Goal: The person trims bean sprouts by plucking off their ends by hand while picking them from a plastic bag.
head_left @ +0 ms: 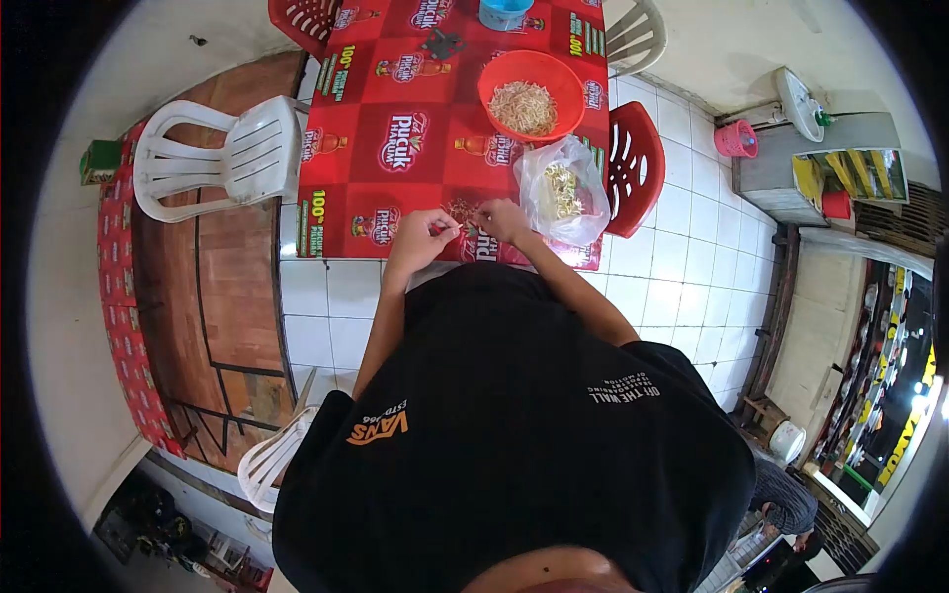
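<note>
My left hand (pixel 423 239) is at the near edge of the red table, thumb and fingertips pinched on a small pale strand that looks like a bean sprout. Close to its right, my right hand (pixel 502 219) has its fingertips pressed together too; what they hold is too small to make out. Thin brownish scraps (pixel 460 210) lie on the tablecloth between the hands. Beyond my right hand, an open clear plastic bag (pixel 591 203) contains bean sprouts (pixel 561 190). A red bowl (pixel 565 87) behind the bag holds a heap of pale bean sprouts (pixel 522 107).
A dark crumpled item (pixel 441 43) and a blue container (pixel 505 14) are farther back on the printed tablecloth (pixel 346 178). A white plastic chair (pixel 259 148) stands left of the table, a red chair (pixel 635 168) right. Another person (pixel 786 499) is at lower right.
</note>
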Tool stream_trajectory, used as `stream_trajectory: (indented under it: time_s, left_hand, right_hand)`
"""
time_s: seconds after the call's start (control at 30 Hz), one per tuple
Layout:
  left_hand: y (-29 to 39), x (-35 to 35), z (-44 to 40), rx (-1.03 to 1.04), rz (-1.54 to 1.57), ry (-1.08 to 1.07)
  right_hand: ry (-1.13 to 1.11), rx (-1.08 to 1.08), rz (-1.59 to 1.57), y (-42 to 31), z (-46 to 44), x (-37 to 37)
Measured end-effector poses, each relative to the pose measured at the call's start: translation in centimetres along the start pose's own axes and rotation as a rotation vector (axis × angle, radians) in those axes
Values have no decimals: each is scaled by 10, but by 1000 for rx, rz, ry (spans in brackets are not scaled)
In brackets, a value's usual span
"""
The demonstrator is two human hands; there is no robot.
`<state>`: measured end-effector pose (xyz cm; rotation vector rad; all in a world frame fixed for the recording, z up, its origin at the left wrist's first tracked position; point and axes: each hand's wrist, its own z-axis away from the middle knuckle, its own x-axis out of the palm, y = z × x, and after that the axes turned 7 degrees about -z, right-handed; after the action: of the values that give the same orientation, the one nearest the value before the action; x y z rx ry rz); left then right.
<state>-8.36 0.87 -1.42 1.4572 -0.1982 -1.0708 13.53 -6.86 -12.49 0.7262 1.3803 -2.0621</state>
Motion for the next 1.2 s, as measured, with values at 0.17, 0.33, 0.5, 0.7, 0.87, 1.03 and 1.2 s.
stream_trajectory:
  time_s: [0.17, 0.33, 0.5, 0.7, 0.87, 1.03, 1.2]
  left_hand:
    - [-21, 4, -12, -23, 142, -21]
    - [-18, 17, -26, 54, 81, -48]
    - [-14, 36, -47, 54, 72, -110]
    - [0, 45, -62, -22, 207, -215]
    - [5, 43, -66, -178, 285, -331]
    - [-12, 57, -72, -52, 286, -307]
    - [-10, 60, -81, -123, 320, -271]
  right_hand:
    - [39, -86, -56, -13, 13, -21]
    - [-23, -119, -659, -38, 23, -52]
    - [-83, -115, -991, -22, 24, -56]
    - [-32, -162, -895, -8, 28, -87]
    - [537, -162, -358, -3, -15, -166]
    - [626, 64, -203, 27, -86, -195]
    - [657, 93, -238, 32, -86, -201]
